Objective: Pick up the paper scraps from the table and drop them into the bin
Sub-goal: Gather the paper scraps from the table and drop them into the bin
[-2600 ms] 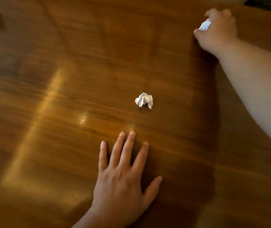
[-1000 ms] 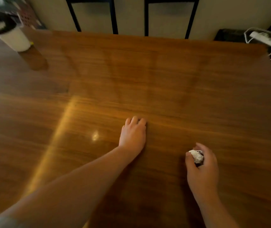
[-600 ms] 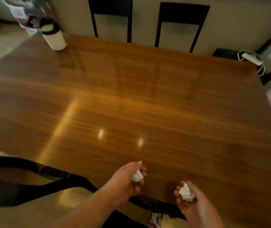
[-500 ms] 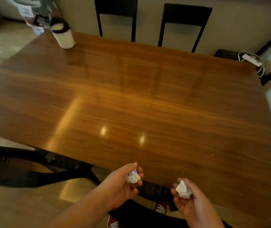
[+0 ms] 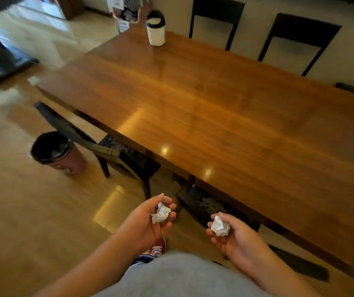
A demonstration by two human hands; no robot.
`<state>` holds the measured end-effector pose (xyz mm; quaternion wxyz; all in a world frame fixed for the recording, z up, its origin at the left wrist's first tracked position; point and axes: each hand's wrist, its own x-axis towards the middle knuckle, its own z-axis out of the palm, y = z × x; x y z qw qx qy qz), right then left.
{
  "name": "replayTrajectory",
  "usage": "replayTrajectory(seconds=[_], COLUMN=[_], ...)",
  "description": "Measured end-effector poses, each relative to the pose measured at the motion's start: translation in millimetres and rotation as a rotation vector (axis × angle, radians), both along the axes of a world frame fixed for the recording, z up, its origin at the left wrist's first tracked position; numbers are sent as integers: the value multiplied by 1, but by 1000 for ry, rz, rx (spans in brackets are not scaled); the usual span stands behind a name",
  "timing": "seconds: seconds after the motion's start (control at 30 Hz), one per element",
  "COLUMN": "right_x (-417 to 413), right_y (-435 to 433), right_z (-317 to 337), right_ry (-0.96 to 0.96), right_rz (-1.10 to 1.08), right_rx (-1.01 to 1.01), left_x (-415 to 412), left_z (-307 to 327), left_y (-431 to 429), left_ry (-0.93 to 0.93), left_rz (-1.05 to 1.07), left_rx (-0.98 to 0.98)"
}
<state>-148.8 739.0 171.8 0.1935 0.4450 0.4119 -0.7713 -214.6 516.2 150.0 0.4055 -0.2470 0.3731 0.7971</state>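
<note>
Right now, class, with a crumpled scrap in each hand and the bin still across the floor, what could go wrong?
1. The bin stands well off to the left of both hands, so a throw from here may miss.
2. The left hand and right hand cup their paper scraps loosely; either could slip out on the way.
3. A chair juts out beside the bin, a possible trip hazard.

Bin (image 5: 52, 150) contents blurred; table (image 5: 236, 125) cropped right.

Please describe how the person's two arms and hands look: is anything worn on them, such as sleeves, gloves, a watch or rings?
Both forearms are bare; no sleeve reaches into view. The left hand and the right hand wear no gloves, and no watch, bracelet or ring shows on the visible sides. The fingernails look short and unpainted. Below the arms, grey clothing covers the body.
</note>
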Motion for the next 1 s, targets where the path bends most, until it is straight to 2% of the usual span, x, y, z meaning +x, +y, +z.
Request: replayTrajectory(seconds=[0.2, 0.37, 0.67, 0.87, 1.0], right_x=[18, 17, -23, -41, -56], right_y=[-18, -81, -291, -441, -507], right_z=[-14, -26, -25, -32, -34], right_ry=[-24, -33, 44, 61, 38], right_rz=[228, 454, 829, 946, 969], right_rx=[39, 33, -41, -26, -5], left_x=[75, 131, 217, 227, 220], left_z=[-9, -14, -31, -46, -42], left_y=[-35, -93, -250, -377, -445], left_ry=[-24, -83, -219, -291, -279], left_rz=[273, 514, 984, 1090, 1108], left_rx=[-39, -68, -120, -143, -150])
